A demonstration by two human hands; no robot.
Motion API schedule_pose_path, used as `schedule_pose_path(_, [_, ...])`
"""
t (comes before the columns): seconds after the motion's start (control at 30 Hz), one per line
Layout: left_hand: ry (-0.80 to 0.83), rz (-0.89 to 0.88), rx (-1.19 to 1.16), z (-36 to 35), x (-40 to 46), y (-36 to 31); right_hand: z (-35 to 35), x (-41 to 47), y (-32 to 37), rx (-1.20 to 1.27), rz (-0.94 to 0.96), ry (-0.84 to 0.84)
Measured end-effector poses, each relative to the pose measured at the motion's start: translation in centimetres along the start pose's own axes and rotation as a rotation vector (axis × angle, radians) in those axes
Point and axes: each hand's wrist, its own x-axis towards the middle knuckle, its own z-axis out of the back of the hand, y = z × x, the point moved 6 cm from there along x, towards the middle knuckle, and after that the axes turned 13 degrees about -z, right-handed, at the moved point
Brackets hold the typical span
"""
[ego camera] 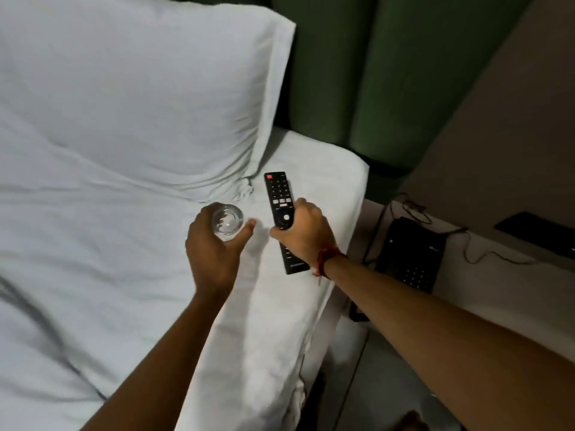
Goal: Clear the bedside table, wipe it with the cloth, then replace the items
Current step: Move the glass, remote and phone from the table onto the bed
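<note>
Over the white bed point(93, 275), my left hand point(214, 247) grips a clear drinking glass point(227, 221), seen from above, near the pillow's corner. My right hand point(306, 231) holds a long black remote control point(280, 203) by its middle, lying along the sheet close to the bed's right edge. Thumb and fingers wrap around the remote; its lower end sticks out under my wrist, which has a red thread around it. The bedside table point(485, 284) is at the right, light-coloured and dim.
A black telephone point(412, 255) with trailing cables sits on the bedside table, and a flat dark object point(538, 233) lies at its far right. A large white pillow point(130, 98) fills the upper left. A green padded headboard point(389, 73) rises behind.
</note>
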Motion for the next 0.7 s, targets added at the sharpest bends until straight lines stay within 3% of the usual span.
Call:
schedule_pose_path(0.17, [-0.011, 0.096, 0.047, 4.4, -0.9, 5.7, -7.9, -1.6, 4.7, -0.084, 0.030, 0.095])
schedule_pose_path(0.43, [0.015, 0.116, 0.073, 4.7, -1.3, 7.5, -10.9, -1.3, 3.9, -0.252, 0.147, -0.004])
schedule_pose_path(0.6, [-0.002, -0.181, 0.257, 3.8, 1.4, 2.5, -6.1, 0.1, 2.1, -0.312, 0.266, -0.254])
schedule_pose_path(0.7, [0.059, -0.376, 0.235, -0.1, 2.1, -2.0, -2.4, 1.6, -0.8, -0.321, 0.260, -0.348])
